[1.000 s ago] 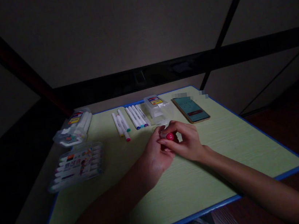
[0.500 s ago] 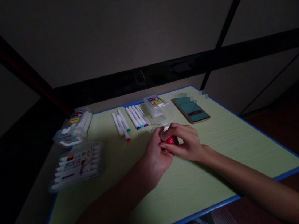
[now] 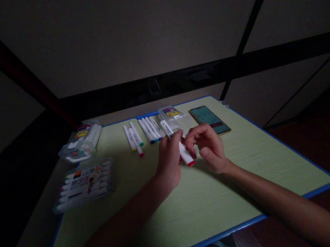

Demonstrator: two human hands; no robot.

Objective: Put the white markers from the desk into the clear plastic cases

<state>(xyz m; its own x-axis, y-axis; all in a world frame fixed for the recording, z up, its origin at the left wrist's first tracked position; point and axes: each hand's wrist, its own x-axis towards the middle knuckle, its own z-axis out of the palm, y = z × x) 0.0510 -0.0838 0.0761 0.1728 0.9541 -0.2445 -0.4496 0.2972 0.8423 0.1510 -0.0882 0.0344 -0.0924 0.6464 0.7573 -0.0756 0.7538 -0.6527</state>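
We have the white marker (image 3: 185, 153) with the red end held above the table (image 3: 265, 167), tilted, red end nearer us. Half a second ago we saw mostly that red end, between both hands; now the barrel shows lengthwise. Left hand (image 3: 169, 159) grips it, thumb across the barrel. Right hand (image 3: 209, 148) has let go its pinch: fingers loosely curled, thumb apart from them, just beside the marker; we can't tell if its fingertips touch. Far end of the marker now overlaps the clear case (image 3: 170, 112) in our view. Phone (image 3: 208, 117) lies beyond the right hand, lower edge now partly covered. Unchanged for us: loose markers (image 3: 150, 130) left of the clear case, upper marker box (image 3: 83, 138) and lower marker box (image 3: 84, 184) at far left.
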